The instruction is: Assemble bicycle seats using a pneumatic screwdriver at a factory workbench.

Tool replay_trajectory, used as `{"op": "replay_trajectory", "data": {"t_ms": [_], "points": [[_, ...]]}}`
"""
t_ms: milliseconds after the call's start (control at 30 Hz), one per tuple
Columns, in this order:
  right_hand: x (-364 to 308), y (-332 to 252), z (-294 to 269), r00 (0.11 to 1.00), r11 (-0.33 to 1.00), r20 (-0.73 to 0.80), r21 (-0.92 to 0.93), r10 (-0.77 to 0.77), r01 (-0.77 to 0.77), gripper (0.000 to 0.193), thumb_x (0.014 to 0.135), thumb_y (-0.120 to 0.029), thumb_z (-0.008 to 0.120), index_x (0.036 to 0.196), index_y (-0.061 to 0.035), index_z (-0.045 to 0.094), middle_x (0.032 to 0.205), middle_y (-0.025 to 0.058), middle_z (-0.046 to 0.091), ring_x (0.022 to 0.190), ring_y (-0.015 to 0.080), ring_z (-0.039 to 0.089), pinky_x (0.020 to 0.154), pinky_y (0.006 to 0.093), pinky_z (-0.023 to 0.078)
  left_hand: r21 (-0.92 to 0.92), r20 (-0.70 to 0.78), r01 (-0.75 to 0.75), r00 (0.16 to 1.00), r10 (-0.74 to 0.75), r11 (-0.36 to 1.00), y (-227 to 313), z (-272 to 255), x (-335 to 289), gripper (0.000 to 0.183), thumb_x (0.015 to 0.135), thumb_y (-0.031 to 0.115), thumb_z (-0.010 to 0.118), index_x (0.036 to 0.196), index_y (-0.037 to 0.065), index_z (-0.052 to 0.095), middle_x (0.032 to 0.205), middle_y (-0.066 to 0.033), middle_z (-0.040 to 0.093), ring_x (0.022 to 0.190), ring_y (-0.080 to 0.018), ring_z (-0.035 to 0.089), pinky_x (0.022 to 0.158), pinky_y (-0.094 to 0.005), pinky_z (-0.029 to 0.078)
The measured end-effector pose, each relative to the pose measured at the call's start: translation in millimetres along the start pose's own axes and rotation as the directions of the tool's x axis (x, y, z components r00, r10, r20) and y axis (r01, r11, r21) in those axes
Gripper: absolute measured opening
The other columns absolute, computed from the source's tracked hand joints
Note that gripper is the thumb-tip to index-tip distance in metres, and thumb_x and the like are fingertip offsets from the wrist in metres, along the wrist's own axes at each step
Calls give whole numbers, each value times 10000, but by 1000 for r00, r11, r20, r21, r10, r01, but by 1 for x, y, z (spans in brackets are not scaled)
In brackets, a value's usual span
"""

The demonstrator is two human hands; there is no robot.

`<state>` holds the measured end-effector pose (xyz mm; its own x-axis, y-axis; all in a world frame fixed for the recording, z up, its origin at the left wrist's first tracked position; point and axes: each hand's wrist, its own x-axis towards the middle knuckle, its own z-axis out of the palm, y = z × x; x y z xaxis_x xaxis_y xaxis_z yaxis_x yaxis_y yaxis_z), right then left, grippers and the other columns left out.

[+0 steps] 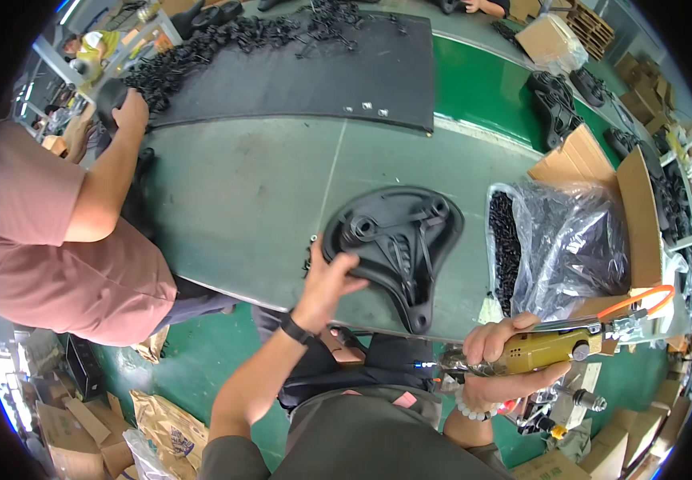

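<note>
A black bicycle saddle (403,248) lies underside up on the grey-green table, its ribbed inside and rails showing and its narrow nose toward me. My left hand (326,288), with a dark band at the wrist, grips the saddle's near left rim, thumb side over the edge. A few small dark screws (308,260) lie beside those fingers. In my right hand (506,360) is a yellow-green power screwdriver (534,352), held sideways just off the table's front edge, apart from the saddle. An orange hose (642,296) shows at its rear end.
On my right stands an open carton (638,216) with a plastic liner and many small black parts. A dark mat (298,76) bears a heap of black parts (202,56). A co-worker in a pink shirt (58,232) works at left. More saddles (554,104) rest on the green belt (482,88).
</note>
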<state>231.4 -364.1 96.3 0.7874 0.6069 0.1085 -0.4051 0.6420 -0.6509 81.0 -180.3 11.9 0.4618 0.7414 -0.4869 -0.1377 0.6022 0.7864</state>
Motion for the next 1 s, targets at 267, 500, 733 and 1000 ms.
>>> {"op": "replay_trajectory", "data": {"t_ms": [267,500,733,1000], "points": [[8,-2,0,976,995,196,-31,-92,100,923,770,-848,313,1115,2,415,656,141,562,495,275,547,476,391,451,59,38,36,999,-38,998,-69,20,-38,892,862,225,668,1464,27,41,1330,-149,396,1042,-238,571,795,-356,542],[14,1,2,945,990,308,-53,-108,131,899,794,-800,391,1149,25,398,718,163,592,526,290,562,526,402,457,748,181,-490,800,572,449,-48,15,-32,854,724,352,777,1350,-54,361,1346,-250,401,1268,-413,367,1058,-467,313],[19,7,3,883,985,462,-93,-84,142,929,772,-803,435,1195,23,394,803,185,613,594,288,583,517,398,462,753,246,-554,739,628,356,-59,33,-13,620,798,303,702,1257,-61,499,1287,-203,534,1340,-390,331,1091,-510,230],[45,49,29,700,858,653,-149,-288,492,915,749,-787,491,1198,8,439,818,144,596,631,280,595,582,406,495,688,250,-608,711,658,397,-60,32,-11,497,781,205,720,1215,17,567,1233,-165,583,1278,-399,423,1048,-497,314]]}}
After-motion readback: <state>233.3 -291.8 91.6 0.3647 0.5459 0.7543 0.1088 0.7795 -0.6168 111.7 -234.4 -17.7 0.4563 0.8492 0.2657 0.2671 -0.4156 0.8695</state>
